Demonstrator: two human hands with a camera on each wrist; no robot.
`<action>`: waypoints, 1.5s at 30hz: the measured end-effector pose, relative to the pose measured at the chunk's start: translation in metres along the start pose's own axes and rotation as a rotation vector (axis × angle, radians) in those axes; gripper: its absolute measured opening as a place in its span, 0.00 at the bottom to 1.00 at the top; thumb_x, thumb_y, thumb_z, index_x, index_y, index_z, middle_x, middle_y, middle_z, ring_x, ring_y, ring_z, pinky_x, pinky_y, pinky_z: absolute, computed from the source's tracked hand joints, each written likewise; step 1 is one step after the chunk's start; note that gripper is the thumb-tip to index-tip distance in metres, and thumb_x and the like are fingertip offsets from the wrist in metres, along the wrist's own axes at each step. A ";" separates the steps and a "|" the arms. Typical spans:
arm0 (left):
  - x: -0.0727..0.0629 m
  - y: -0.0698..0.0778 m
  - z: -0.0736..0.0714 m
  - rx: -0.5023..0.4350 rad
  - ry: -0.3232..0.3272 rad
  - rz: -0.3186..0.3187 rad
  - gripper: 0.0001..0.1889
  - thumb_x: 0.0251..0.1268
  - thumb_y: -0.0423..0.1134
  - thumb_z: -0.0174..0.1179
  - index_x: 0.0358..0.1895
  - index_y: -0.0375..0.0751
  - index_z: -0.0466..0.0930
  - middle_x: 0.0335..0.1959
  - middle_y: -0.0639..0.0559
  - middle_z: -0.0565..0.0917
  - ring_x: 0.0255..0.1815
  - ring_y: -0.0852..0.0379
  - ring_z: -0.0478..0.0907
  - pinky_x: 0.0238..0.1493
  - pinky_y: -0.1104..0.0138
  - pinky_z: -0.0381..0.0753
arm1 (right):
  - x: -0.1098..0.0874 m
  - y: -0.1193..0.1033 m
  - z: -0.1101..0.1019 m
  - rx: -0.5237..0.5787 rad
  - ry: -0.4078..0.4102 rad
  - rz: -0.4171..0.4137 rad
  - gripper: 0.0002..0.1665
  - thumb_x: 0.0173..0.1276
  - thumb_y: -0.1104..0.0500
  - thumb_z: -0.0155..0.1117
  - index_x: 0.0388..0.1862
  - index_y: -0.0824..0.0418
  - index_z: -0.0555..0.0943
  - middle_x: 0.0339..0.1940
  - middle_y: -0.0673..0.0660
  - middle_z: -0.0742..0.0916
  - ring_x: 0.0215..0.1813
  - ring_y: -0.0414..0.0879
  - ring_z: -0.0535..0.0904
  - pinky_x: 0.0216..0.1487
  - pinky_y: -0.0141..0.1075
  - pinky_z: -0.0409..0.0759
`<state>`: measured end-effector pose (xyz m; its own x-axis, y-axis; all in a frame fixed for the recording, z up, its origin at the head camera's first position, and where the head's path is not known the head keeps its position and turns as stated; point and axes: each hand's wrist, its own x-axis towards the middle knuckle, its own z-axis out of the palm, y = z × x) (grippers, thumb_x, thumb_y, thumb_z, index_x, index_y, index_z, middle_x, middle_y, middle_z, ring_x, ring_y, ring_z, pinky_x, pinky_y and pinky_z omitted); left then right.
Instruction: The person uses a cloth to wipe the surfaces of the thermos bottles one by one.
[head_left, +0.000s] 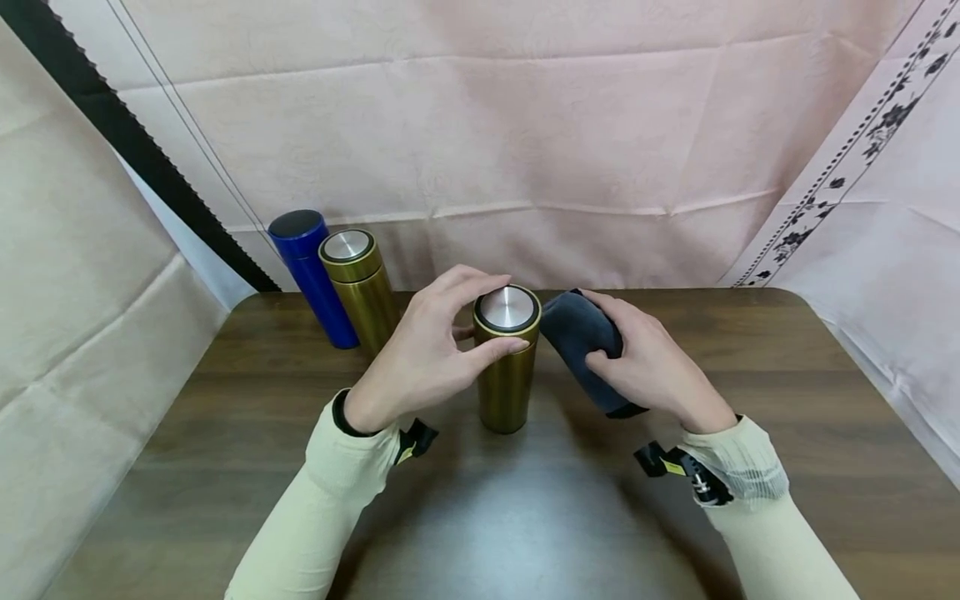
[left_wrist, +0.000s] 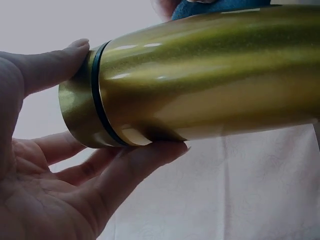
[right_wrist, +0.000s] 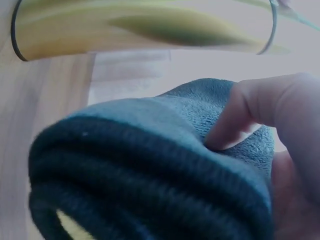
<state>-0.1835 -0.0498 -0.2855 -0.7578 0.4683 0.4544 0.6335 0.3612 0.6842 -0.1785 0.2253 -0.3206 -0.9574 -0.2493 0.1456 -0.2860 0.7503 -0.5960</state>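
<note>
A gold vacuum flask [head_left: 507,385] with a steel-topped lid [head_left: 508,308] stands upright near the middle of the table. My left hand [head_left: 429,348] holds it around the lid, thumb on the near side and fingers on the far side. In the left wrist view a dark ring parts the lid from the flask body [left_wrist: 210,85]. To the right, a folded dark blue-grey cloth [head_left: 579,337] is gripped by my right hand [head_left: 648,358]. In the right wrist view the thumb presses into the soft cloth [right_wrist: 150,170], and its thick layered edge faces the camera.
At the back left stand a second gold flask [head_left: 367,304] and a blue flask [head_left: 315,279] with a dark top, side by side. The wooden table [head_left: 720,333] ends at a pale hanging cloth [head_left: 480,150] behind, with more fabric at both sides.
</note>
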 end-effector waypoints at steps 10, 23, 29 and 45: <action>0.007 0.004 0.006 0.029 0.004 -0.006 0.29 0.59 0.45 0.76 0.65 0.47 0.79 0.55 0.59 0.80 0.54 0.65 0.79 0.49 0.67 0.88 | -0.013 0.012 -0.029 0.001 -0.004 -0.009 0.37 0.66 0.64 0.63 0.75 0.53 0.68 0.60 0.59 0.81 0.52 0.54 0.77 0.50 0.49 0.76; 0.030 0.015 0.022 -0.010 0.001 0.040 0.28 0.60 0.44 0.75 0.63 0.44 0.80 0.55 0.57 0.81 0.54 0.63 0.79 0.51 0.68 0.87 | -0.033 0.018 -0.069 0.017 0.146 -0.030 0.25 0.59 0.71 0.65 0.53 0.50 0.80 0.45 0.54 0.85 0.42 0.43 0.76 0.44 0.28 0.73; 0.039 0.021 0.034 -0.027 -0.023 0.049 0.28 0.60 0.44 0.75 0.63 0.41 0.80 0.53 0.56 0.81 0.51 0.63 0.79 0.53 0.66 0.86 | -0.038 0.021 -0.074 0.066 0.157 -0.012 0.22 0.60 0.72 0.63 0.49 0.50 0.80 0.43 0.51 0.84 0.42 0.41 0.76 0.43 0.27 0.73; 0.051 0.029 0.062 -0.059 -0.027 0.117 0.27 0.58 0.40 0.76 0.61 0.40 0.80 0.52 0.54 0.82 0.49 0.62 0.79 0.49 0.69 0.86 | -0.048 0.019 -0.080 0.009 0.346 -0.134 0.19 0.67 0.69 0.59 0.47 0.46 0.84 0.43 0.49 0.89 0.41 0.32 0.79 0.45 0.22 0.72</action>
<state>-0.1938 0.0347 -0.2776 -0.6746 0.5262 0.5178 0.7062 0.2555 0.6604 -0.1410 0.3010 -0.2760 -0.8686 -0.1214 0.4803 -0.4105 0.7193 -0.5604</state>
